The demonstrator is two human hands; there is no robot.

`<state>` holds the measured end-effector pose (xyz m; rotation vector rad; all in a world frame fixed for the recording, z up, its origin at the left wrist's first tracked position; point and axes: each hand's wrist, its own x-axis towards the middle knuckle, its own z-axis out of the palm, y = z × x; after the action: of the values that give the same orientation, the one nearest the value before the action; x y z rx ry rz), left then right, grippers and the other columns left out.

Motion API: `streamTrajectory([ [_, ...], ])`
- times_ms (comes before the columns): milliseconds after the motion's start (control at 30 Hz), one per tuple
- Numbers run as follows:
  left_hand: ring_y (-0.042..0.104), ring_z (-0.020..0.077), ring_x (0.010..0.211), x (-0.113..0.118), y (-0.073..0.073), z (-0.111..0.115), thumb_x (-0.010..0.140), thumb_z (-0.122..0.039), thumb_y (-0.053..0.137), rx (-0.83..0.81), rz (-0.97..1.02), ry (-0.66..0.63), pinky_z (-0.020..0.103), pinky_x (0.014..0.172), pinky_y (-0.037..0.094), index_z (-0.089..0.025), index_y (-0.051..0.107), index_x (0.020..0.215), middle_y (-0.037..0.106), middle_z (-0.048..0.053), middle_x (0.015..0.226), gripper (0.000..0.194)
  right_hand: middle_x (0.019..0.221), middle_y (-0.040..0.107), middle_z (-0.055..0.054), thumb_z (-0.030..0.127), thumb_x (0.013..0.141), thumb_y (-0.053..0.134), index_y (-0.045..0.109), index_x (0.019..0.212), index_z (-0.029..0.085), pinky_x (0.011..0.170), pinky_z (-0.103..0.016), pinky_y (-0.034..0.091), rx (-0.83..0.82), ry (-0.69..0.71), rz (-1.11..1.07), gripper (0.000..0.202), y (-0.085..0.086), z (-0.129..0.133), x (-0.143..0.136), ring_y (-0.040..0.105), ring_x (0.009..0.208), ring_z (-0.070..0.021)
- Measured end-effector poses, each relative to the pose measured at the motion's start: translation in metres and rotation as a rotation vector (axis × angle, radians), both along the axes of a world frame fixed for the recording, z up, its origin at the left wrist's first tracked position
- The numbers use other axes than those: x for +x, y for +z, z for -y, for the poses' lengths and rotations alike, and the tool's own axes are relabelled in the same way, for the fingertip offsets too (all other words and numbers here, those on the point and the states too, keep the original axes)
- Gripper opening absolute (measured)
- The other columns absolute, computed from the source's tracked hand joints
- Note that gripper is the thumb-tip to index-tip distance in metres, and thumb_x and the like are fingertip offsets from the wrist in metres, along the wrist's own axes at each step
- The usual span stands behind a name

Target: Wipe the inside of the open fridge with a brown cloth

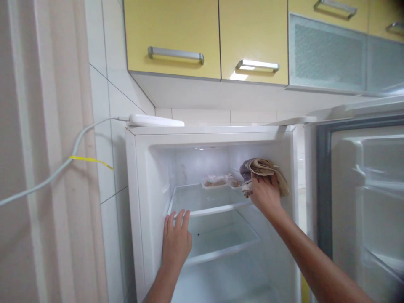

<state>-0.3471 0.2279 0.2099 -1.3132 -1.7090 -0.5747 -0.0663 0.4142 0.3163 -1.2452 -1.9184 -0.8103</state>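
Note:
A white fridge (139,210) stands open in front of me. My right hand (267,193) grips a folded, patterned brown cloth (263,166) against the upper part of its inner right wall. At the left end of the upper glass shelf (192,200), my left hand (177,237) rests with its fingers stretched out at the front edge, holding nothing. Farther back on that shelf sit clear packs of brownish food (215,181), close to the cloth. Below is a lower shelf (221,250) with a small dark speck on it.
The fridge door (325,189) is swung out to the right. A flat white device (156,121) with a cable (80,139) lies on top of the fridge. Yellow cabinets (176,25) hang above. At the left are a tiled wall and a pale curtain (57,168).

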Motion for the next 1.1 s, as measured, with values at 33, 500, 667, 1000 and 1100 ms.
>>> streamTrajectory([
  [33, 0.05, 0.0324, 0.129, 0.0, 0.0, 0.0, 0.085, -0.007, 0.048, -0.003, -0.007, 0.0, 0.055, 0.119, 0.038, -0.017, 0.06, 0.138, 0.066, 0.008, 0.136, 0.055, 0.129, 0.067, -0.025, 0.015, 0.085, 0.049, 0.051, 0.143, 0.005, 0.121, -0.057, 0.016, -0.011, -0.01, -0.02, 0.059, -0.004, 0.001, -0.002, 0.058, 0.123, -0.0365],
  [500, 0.05, 0.0325, 0.13, -0.004, -0.009, -0.005, 0.082, -0.007, 0.053, 0.05, -0.043, 0.004, 0.055, 0.119, 0.036, -0.018, 0.058, 0.138, 0.066, 0.005, 0.137, 0.057, 0.124, 0.072, -0.016, 0.018, 0.086, 0.052, 0.076, 0.108, 0.013, 0.124, -0.046, 0.017, -0.073, 0.22, 0.333, 0.033, 0.032, -0.106, -0.051, 0.056, 0.127, -0.0291],
  [667, 0.049, 0.0322, 0.132, -0.01, -0.015, -0.007, 0.079, -0.008, 0.054, 0.066, -0.121, 0.022, 0.053, 0.118, 0.035, -0.021, 0.056, 0.14, 0.066, 0.003, 0.139, 0.062, 0.122, 0.074, -0.014, 0.023, 0.079, 0.059, 0.077, 0.108, 0.016, 0.121, -0.046, 0.022, -0.154, 0.246, 0.347, 0.034, 0.031, -0.158, -0.09, 0.059, 0.121, -0.029],
  [1000, 0.047, 0.032, 0.133, -0.012, -0.019, -0.009, 0.078, -0.011, 0.054, 0.075, -0.187, 0.059, 0.053, 0.117, 0.034, -0.023, 0.051, 0.145, 0.065, 0.002, 0.139, 0.068, 0.119, 0.073, -0.018, 0.021, 0.068, 0.066, 0.078, 0.098, 0.012, 0.123, -0.053, 0.017, -0.2, 0.239, 0.411, 0.033, 0.031, -0.206, -0.134, 0.059, 0.118, -0.0315],
  [1100, 0.046, 0.0317, 0.134, -0.012, -0.021, -0.009, 0.078, -0.01, 0.054, 0.069, -0.177, 0.082, 0.053, 0.118, 0.034, -0.024, 0.053, 0.143, 0.065, 0.002, 0.14, 0.067, 0.118, 0.072, -0.018, 0.023, 0.072, 0.065, 0.078, 0.1, 0.012, 0.122, -0.049, 0.019, -0.2, 0.235, 0.439, 0.033, 0.033, -0.201, -0.129, 0.059, 0.118, -0.0303],
])
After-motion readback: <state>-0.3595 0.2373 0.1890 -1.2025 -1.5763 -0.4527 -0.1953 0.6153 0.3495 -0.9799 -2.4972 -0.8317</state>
